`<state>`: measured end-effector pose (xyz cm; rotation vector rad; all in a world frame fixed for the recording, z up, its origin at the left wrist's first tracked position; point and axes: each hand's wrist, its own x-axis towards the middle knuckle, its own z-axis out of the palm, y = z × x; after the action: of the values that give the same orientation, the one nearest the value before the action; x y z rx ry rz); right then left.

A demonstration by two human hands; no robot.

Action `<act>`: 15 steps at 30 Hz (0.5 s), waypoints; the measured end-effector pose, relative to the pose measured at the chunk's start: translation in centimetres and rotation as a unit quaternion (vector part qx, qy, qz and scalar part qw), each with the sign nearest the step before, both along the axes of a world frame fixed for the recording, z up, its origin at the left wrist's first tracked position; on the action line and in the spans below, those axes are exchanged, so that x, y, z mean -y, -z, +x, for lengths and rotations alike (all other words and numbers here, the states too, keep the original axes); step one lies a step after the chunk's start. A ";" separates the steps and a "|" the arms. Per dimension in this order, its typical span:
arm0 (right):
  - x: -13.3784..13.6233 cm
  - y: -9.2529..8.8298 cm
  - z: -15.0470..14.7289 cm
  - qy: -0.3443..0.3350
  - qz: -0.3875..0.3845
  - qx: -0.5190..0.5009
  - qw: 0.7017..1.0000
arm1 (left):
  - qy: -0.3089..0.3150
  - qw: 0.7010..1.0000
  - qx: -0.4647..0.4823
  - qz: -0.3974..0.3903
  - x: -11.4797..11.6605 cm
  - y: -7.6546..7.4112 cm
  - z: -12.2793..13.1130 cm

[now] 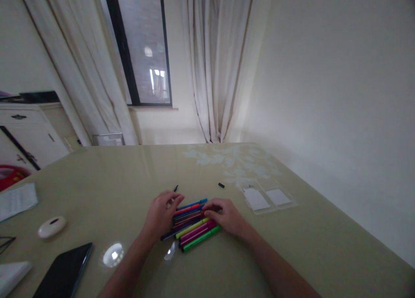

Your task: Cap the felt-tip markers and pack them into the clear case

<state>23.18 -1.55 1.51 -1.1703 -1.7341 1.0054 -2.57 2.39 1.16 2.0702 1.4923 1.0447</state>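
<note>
I see a row of coloured plastic felt-tip markers [193, 223] lying flat on the pale olive tabletop [129, 181], packed side by side in the gap between my two hands. My left hand [161, 216] lies palm down against their left ends with its fingers bent. My right hand [228, 216] lies on their right ends with its fingertips curled onto the upper markers. Both hands touch the row, but I cannot tell whether either one is actually pinching a marker.

Just beyond the left hand's fingertips is a thin black pen [175, 188]. Beyond the right hand lies a small black cap [221, 185], apart from everything else. A clear plastic sleeve holding white cards [269, 198] sits further out past the right hand. Well out from the left hand are a white oval object [52, 226], a dark flat slab with a glossy face [65, 273] and a sheet of paper [16, 201]. Nothing lies over the markers except my own fingers.

My knuckles hide the ends of several markers, and blur makes the darker middle ones hard to separate or count. What the white oval is, I cannot say.

The markers lie parallel, with their long axis running diagonally from near the left wrist up towards the right fingertips. Green lies nearest me and blue farthest.
</note>
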 end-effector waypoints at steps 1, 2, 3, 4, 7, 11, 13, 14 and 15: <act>0.1 0.0 -0.1 -0.003 0.016 0.028 0.999 | -0.047 0.999 -0.020 0.001 -0.5 0.4 -0.8; 0.1 -0.1 -0.1 0.002 0.034 0.046 0.998 | -0.093 0.995 -0.044 0.000 -0.9 0.9 -1.5; 0.0 -0.1 0.0 0.013 0.054 0.056 0.997 | -0.128 0.990 -0.067 -0.005 -1.3 1.3 -2.2; -0.2 0.0 0.2 0.031 0.074 0.060 0.995 | -0.146 0.985 -0.087 -0.014 -1.6 1.8 -2.8; -1.5 0.8 1.5 0.119 0.133 0.086 0.980 | -0.140 0.981 -0.129 -0.040 -2.0 3.0 -3.5; -3.1 2.3 3.1 0.186 0.138 0.233 0.945 | -0.122 0.983 -0.133 -0.027 -2.0 3.3 -3.2; -3.3 2.7 3.2 0.182 0.116 0.293 0.931 | -0.128 0.986 -0.103 -0.010 -1.9 2.9 -2.8; -3.3 2.7 3.1 0.178 0.110 0.311 0.927 | -0.131 0.988 -0.076 0.000 -1.7 2.6 -2.5; -3.2 2.6 3.0 0.175 0.109 0.323 0.924 | -0.132 0.990 -0.042 0.010 -1.5 2.1 -2.1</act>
<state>26.13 1.64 -1.12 -1.7062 -1.9531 0.1980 -4.69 3.90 -0.96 1.9903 1.8455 1.0800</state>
